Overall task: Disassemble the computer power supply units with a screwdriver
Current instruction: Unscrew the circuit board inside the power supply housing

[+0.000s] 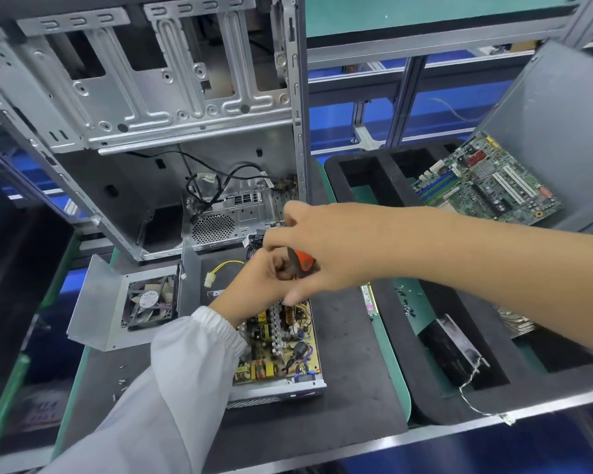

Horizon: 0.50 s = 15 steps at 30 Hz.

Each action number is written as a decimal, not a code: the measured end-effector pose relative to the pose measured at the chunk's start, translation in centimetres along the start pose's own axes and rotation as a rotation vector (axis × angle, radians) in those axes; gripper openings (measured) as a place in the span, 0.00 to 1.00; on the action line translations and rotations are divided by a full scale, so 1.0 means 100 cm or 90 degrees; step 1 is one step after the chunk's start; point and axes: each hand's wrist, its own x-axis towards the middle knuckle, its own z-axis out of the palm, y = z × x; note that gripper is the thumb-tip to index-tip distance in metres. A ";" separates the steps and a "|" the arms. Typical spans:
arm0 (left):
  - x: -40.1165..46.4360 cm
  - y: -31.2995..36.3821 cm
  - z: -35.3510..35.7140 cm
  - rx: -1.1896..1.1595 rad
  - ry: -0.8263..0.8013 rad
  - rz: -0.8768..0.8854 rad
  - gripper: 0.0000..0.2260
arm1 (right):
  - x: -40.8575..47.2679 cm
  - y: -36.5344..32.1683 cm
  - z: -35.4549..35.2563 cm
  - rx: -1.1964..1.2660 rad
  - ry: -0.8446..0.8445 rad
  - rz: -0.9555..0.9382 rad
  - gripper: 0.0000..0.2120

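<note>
An open power supply unit lies on the black mat, with its circuit board, coils and capacitors bare. Its removed metal cover with the black fan lies to the left. Both hands meet above the unit's far end. My right hand reaches in from the right and grips the orange handle of the screwdriver. My left hand, in a white sleeve, has its fingers curled round the screwdriver's black front part. The tip is hidden by the hands.
A stripped grey computer case stands behind the unit with loose black cables inside. A black foam tray on the right holds a green motherboard and a black part. A memory stick and small screws lie between.
</note>
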 end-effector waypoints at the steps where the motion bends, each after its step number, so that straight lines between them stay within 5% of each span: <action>1: 0.000 0.002 -0.002 0.007 -0.012 -0.013 0.05 | 0.001 -0.003 0.001 -0.061 0.035 0.052 0.24; 3: 0.000 0.002 -0.003 0.008 -0.026 -0.018 0.04 | 0.005 -0.009 0.002 -0.163 0.091 0.107 0.16; 5: 0.001 0.002 -0.001 0.001 -0.027 -0.014 0.14 | 0.007 -0.010 0.004 -0.131 0.065 0.090 0.09; 9: 0.001 0.003 0.002 -0.026 -0.013 -0.008 0.19 | 0.000 -0.002 -0.006 0.046 -0.072 -0.016 0.18; 12: 0.001 0.003 0.000 -0.013 -0.027 -0.018 0.18 | 0.001 -0.007 -0.009 -0.018 -0.013 0.071 0.26; 15: 0.001 0.003 -0.002 0.002 -0.038 -0.032 0.16 | 0.005 -0.016 -0.004 -0.143 0.066 0.084 0.08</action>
